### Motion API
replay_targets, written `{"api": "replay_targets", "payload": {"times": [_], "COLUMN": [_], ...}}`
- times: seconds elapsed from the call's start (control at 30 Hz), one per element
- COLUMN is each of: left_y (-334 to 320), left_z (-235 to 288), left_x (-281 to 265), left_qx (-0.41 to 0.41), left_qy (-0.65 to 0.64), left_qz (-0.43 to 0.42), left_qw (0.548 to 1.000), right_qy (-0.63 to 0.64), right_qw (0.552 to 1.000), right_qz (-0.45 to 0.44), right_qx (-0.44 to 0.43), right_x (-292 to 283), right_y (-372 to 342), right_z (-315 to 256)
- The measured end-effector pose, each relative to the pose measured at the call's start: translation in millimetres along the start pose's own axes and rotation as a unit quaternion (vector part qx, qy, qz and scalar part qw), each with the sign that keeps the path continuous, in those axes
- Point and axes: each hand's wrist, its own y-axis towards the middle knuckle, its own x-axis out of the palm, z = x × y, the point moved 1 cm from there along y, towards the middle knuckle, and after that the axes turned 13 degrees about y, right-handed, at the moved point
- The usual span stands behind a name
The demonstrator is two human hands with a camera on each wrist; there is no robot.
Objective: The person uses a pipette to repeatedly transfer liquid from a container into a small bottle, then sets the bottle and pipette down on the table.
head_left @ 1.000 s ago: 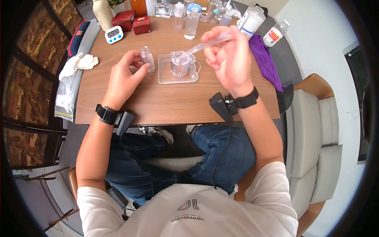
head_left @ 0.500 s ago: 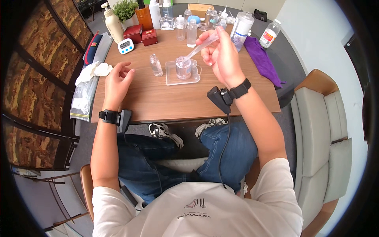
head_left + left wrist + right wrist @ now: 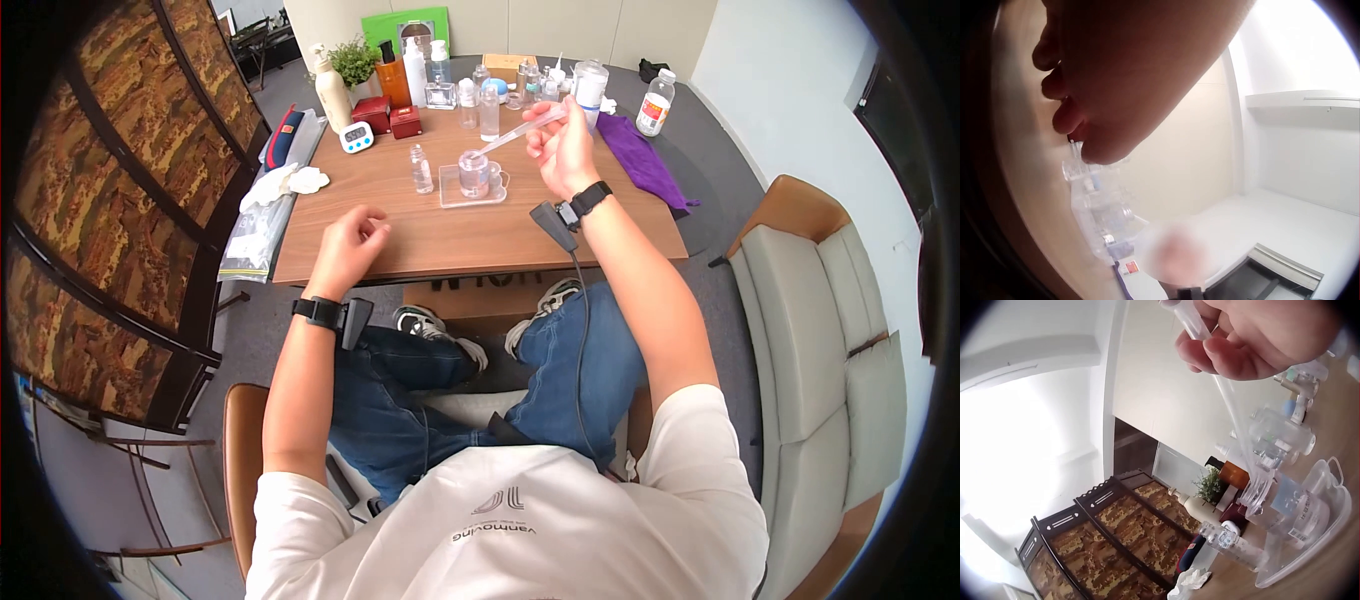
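Observation:
In the head view the right hand point(image 3: 564, 150) pinches a translucent plastic dropper point(image 3: 520, 131), slanted with its tip in the mouth of a clear wide jar point(image 3: 473, 175). That jar stands on a clear shallow tray point(image 3: 455, 201); the right wrist view shows its printed label point(image 3: 1305, 515). Left of the tray a small clear glass bottle point(image 3: 421, 172) stands uncapped and upright. The left hand point(image 3: 352, 243), fingers loosely curled and holding nothing, is by the table's front left edge, apart from the bottle. In the left wrist view that hand point(image 3: 1129, 69) touches no object.
Behind the tray stand a tall clear bottle point(image 3: 489, 112), red boxes point(image 3: 405, 122), a white timer point(image 3: 356, 138) and several other bottles. White crumpled tissue point(image 3: 308, 180) lies at the left. At the right are a purple cloth point(image 3: 645, 162) and a labelled bottle point(image 3: 655, 105).
The left hand has let go of the small glass bottle and drawn back toward the table's front edge. The right hand still holds the dropper in the jar. The head view has shifted.

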Motion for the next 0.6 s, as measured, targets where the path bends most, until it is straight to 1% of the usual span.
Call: {"api": "replay_targets", "payload": {"times": [0.1,0.2,0.23,0.3,0.33,0.37,0.4,0.47,0.53,0.57,0.6], "left_y": [-19.7,-34.7,-35.7,-37.4,-38.4,-37.1,-34.6,-30.5,-25.3,-24.0,-23.4], "left_z": [22.0,35.9,41.4,52.3,55.1,58.0,61.3,69.9,74.5,73.4,73.3], "left_x": [-2.4,-0.1,0.4,4.2,9.3,14.6,18.8,24.5,33.6,43.9,52.4], "left_qx": [0.032,0.057,0.059,0.11,0.107,0.128,0.15,0.157,0.187,0.243,0.254], "left_qy": [-0.036,-0.066,-0.069,-0.036,-0.042,-0.055,-0.068,-0.066,-0.098,-0.101,-0.108], "left_qz": [-0.081,-0.184,-0.188,-0.264,-0.271,-0.285,-0.298,-0.317,-0.344,-0.32,-0.336], "left_qw": [0.996,0.979,0.978,0.958,0.956,0.948,0.94,0.933,0.915,0.91,0.9], "right_qy": [0.032,0.043,0.052,0.039,0.029,0.013,0.012,0.017,0.011,0.013,0.016], "right_qw": [0.999,0.999,0.998,0.999,0.999,1.0,1.0,1.0,1.0,1.0,1.0], "right_qz": [0.018,0.026,0.023,0.029,0.03,0.02,0.028,0.024,0.014,0.015,0.017], "right_qx": [0.012,0.005,0.006,0.001,0.0,-0.008,-0.003,-0.007,-0.013,-0.007,0.001], "right_x": [-4.4,-5.4,-6.3,-5.9,-5.9,-6.0,-6.0,-4.1,-6.1,-7.4,-7.9], "right_y": [0.5,-1.8,-1.7,-3.2,-5.9,-8.1,-11.0,-12.3,-12.2,-11.6,-11.3], "right_z": [-3.6,-5.1,-5.9,-9.2,-9.9,-10.3,-11.2,-16.1,-17.0,-16.5,-14.8]}}
